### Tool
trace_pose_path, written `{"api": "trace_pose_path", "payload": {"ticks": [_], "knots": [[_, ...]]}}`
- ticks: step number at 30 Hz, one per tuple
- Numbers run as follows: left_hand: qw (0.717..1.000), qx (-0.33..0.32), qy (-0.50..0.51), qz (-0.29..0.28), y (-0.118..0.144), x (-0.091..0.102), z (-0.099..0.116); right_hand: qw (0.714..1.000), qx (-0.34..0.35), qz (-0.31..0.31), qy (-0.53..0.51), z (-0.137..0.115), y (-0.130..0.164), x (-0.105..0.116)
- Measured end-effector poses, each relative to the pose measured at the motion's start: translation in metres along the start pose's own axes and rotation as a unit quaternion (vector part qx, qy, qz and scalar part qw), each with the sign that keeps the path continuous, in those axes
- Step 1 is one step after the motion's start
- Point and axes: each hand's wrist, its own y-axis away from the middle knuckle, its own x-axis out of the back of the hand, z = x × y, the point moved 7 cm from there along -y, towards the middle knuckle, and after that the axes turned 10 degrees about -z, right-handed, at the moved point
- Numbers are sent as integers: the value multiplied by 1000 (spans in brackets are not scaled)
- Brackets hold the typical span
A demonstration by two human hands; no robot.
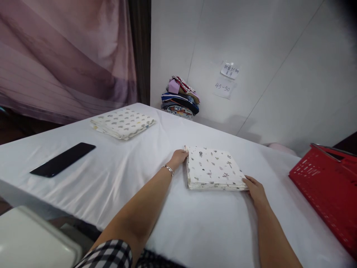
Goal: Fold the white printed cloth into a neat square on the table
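A folded white cloth with small grey prints (pixel 212 168) lies flat on the white-covered table (pixel 117 178). My left hand (pixel 179 156) touches its far left corner with the fingertips; a thin bracelet sits on that wrist. My right hand (pixel 255 190) rests against the cloth's near right corner, fingers laid flat on the table. Neither hand lifts the cloth.
A second folded patterned cloth (pixel 122 123) lies at the far left. A black phone (pixel 63 159) lies near the left edge. A pile of coloured fabrics (pixel 180 98) sits against the wall. A red plastic basket (pixel 329 186) stands at the right. Paper notes (pixel 226 80) hang on the wall.
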Motion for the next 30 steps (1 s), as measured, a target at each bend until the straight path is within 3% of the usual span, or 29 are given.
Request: {"api": "trace_pose_path", "payload": {"ticks": [8,14,30], "knots": [[995,-30,-11,91,13,3,0,1000,-7,-2,-8,-3,3,-1],[996,-45,-34,65,22,-3,10,1000,-2,-3,0,-1,0,0],[997,-9,-59,41,34,-3,10,1000,-20,-10,-10,0,1,-1]]}}
